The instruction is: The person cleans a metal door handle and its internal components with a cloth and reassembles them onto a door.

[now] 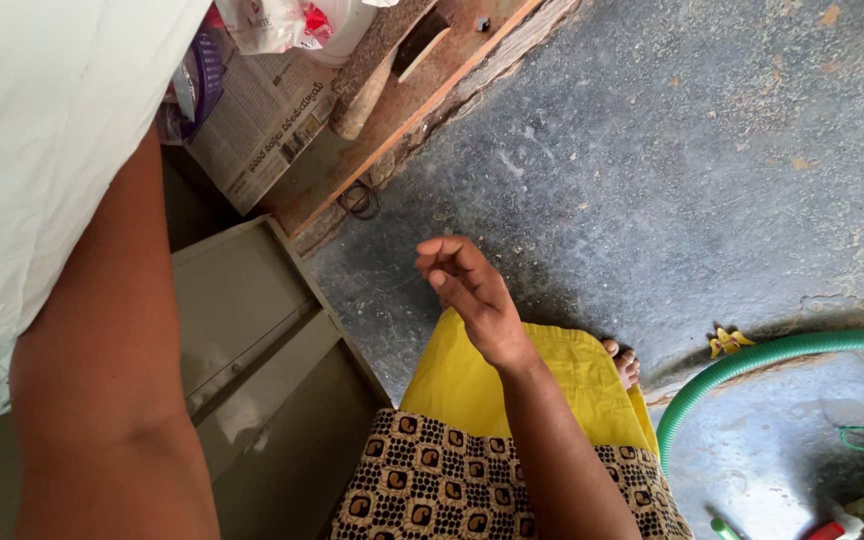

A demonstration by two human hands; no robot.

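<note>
Right hand (472, 295) mid-frame, fingers loosely curled, empty, above grey concrete floor (672, 160); left hand out of view, arm upper left; green ribbed hose (752, 358) lower right.

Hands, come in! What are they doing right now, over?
Right hand empty, fingers loosely curled, hanging over the grey floor. Left hand out of view; only the upper arm shows. Nearest: grey metal cabinet. Green hose lies apart.

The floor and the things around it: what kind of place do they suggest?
Probably a home work or storage corner. A rough grey concrete floor, a green hose, a grey metal cabinet and a newspaper-lined wooden shelf suggest it.
</note>
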